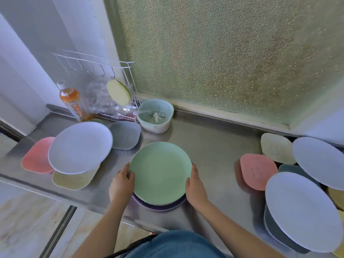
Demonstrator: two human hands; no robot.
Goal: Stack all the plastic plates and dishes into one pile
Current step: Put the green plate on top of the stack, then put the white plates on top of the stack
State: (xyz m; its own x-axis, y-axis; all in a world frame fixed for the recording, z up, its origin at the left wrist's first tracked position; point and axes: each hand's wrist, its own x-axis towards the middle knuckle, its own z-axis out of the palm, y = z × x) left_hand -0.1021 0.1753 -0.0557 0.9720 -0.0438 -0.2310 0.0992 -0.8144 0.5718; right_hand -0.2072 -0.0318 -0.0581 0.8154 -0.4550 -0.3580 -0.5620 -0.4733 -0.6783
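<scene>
Both hands are on the green plate (160, 173) at the middle of the steel counter (214, 146), the left hand (122, 183) gripping its left rim, the right hand (194, 185) clasping the right rim. It sits on top of a purple plate (158, 206) whose edge peeks out below. Off to the left, a white plate (80, 148) leans over a pink dish (36, 157) and a yellow dish (74, 180). More plates are piled at the right edge, with another pink dish (257, 171) near them.
</scene>
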